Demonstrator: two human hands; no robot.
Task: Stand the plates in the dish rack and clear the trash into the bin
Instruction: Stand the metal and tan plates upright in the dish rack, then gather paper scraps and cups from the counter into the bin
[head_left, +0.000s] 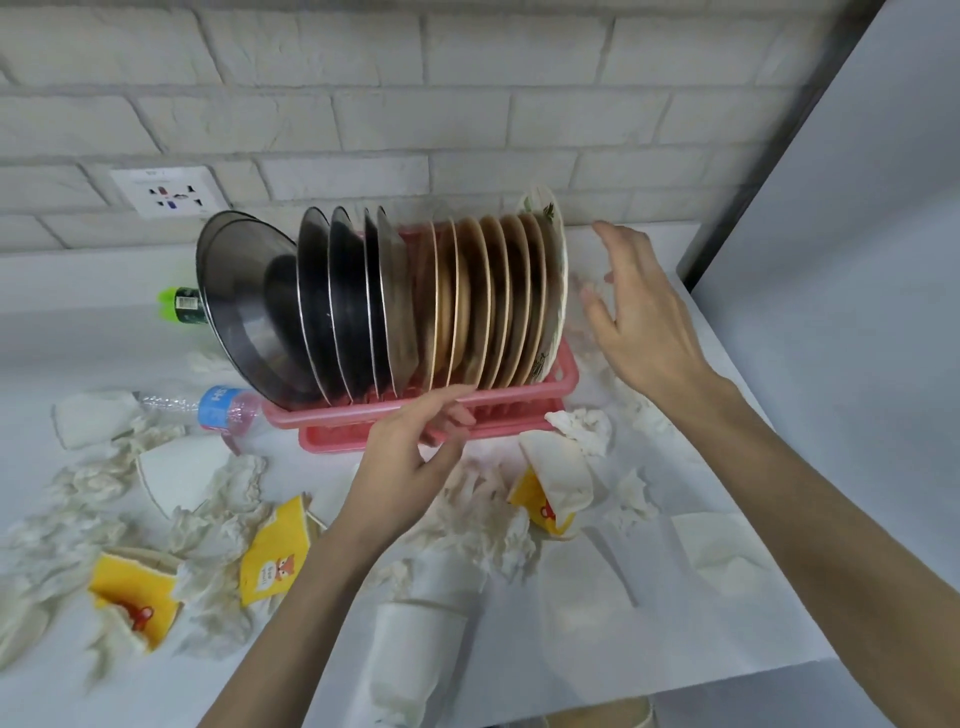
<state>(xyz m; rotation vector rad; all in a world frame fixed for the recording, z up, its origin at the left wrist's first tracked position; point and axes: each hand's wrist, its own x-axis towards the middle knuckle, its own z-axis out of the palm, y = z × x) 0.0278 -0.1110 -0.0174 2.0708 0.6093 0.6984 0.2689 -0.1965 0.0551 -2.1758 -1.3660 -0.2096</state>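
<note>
A pink dish rack (563, 374) stands on the white counter, full of upright plates: steel plates (317, 296) on the left, tan plates (483, 301) in the middle, and a white floral plate (550, 234) at the right end. My left hand (410, 457) hovers at the rack's front rail, fingers loosely curled, holding nothing. My right hand (639, 317) is spread open just right of the floral plate, apart from it. Crumpled tissues (483, 525), white paper cups (415, 639) and yellow paper cups (272, 556) litter the counter in front. No bin is in view.
A clear plastic bottle (218, 408) lies left of the rack, a green-capped bottle (179, 305) behind it. A wall socket (171, 193) sits on the white brick wall. A grey panel (857, 260) bounds the right side. The counter's front edge (727, 675) runs bottom right.
</note>
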